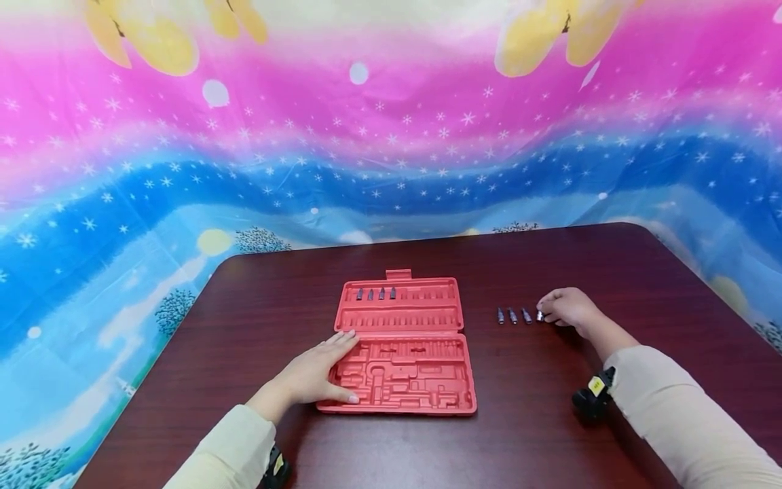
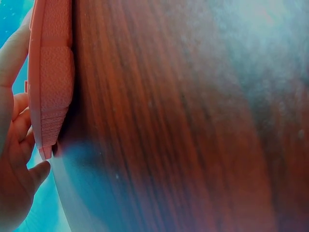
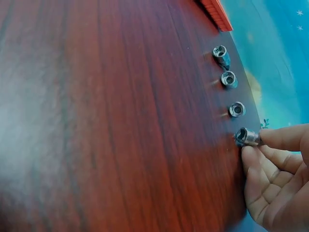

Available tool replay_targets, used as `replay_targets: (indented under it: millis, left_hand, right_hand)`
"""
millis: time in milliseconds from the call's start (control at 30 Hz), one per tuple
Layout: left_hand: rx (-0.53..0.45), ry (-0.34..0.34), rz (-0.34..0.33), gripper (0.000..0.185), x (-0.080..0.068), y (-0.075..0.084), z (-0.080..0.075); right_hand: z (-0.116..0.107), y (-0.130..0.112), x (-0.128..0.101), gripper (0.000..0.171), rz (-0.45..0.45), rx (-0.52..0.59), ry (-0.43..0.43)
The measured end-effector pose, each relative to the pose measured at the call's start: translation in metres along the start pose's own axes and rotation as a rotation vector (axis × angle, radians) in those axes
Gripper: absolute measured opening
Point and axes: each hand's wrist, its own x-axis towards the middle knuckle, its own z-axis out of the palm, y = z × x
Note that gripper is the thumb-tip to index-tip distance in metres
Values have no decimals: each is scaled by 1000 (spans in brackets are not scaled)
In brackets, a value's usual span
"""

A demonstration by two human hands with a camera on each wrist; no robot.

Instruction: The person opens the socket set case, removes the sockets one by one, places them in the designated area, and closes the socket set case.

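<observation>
An opened red plastic tool case (image 1: 427, 411) lies on the table with its lid folded back. My left hand (image 1: 314, 373) rests on the case's left edge, fingers extended and thumb over the near corner. The left wrist view shows the case's textured side beside that hand (image 2: 17, 179). Several dark bit sockets (image 1: 381, 294) sit in slots at the lid's upper left. To the right of the case, my right hand (image 1: 571, 311) pinches a silvery bit socket (image 3: 247, 137) between thumb and fingertips. It is at the right end of a row with three other bit sockets (image 1: 513, 316).
The dark wood-grain table (image 1: 391, 451) has rounded far corners. Behind it hangs a colourful patterned cloth (image 1: 391, 136). The case's lower half has moulded hollows, and other slots in the lid hold nothing. Each wrist carries a small black camera (image 1: 591, 401).
</observation>
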Motion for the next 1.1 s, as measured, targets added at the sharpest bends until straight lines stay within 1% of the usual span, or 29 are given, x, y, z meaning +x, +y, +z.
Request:
replay_targets:
  millis: [200, 600, 800, 1100]
  left_hand:
    - [-1, -2, 2, 100, 0, 0, 1]
    - [-8, -2, 9, 100, -1, -1, 2]
    - [4, 6, 10, 100, 0, -2, 3]
    - [-10, 8, 14, 100, 0, -2, 2]
  right_hand:
    - [2, -2, 0, 26, 14, -4, 12]
    - [8, -3, 3, 22, -28, -40, 68]
    - [8, -2, 5, 21, -37, -37, 66]
    - [7, -1, 5, 20, -34, -26, 64]
